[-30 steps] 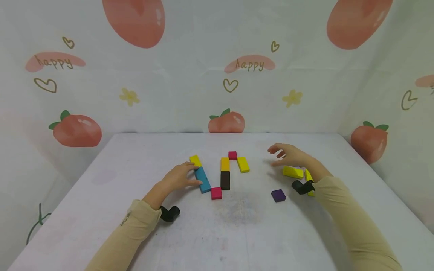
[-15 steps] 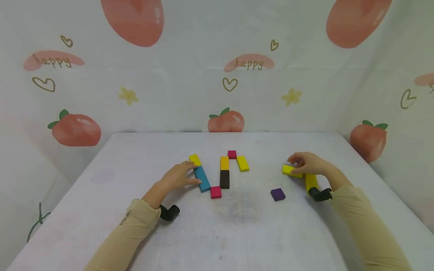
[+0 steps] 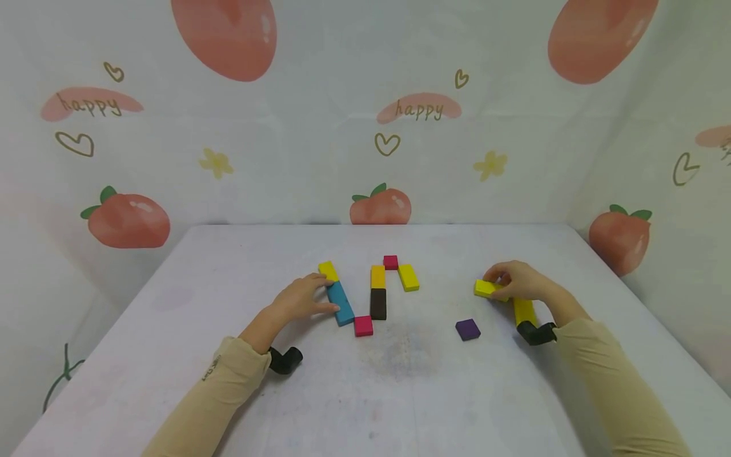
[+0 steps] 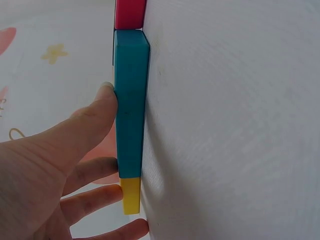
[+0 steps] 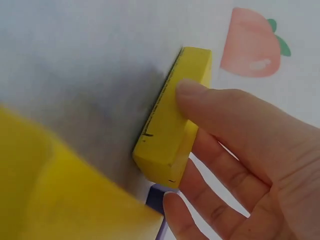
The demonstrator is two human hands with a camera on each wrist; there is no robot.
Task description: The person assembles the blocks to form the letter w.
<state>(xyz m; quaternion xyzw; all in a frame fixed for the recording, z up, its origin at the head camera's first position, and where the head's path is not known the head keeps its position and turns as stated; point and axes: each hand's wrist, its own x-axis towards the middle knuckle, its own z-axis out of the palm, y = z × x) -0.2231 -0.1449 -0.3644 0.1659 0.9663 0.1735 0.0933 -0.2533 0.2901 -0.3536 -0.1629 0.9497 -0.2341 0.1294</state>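
My left hand (image 3: pixel 301 297) lies over the blue block (image 3: pixel 341 303), its thumb and fingers fairly straight. In the left wrist view the thumb (image 4: pixel 102 102) touches the blue block, and fingers reach the small yellow block (image 4: pixel 131 196) at its end. A red block (image 4: pixel 130 14) adjoins the other end. My right hand (image 3: pixel 521 280) pinches a yellow block (image 3: pixel 485 288) between thumb and fingers; it appears to be still on the table. In the right wrist view, a second yellow block (image 5: pixel 50 185) looms close, and a purple block (image 5: pixel 156 199) is partly hidden by a finger.
Mid-table, an orange-yellow block (image 3: pixel 378 277) meets a dark brown block (image 3: pixel 378 304). Behind them sit a red block (image 3: pixel 391 262) and a slanted yellow block (image 3: pixel 408 277). A purple block (image 3: pixel 467 329) lies alone, left of the second yellow block (image 3: pixel 523 311). A printed cloth (image 3: pixel 308 127) hangs behind.
My right hand has moved right and down from above the table to the yellow block and now pinches it. My left hand stays in place at the blue block.
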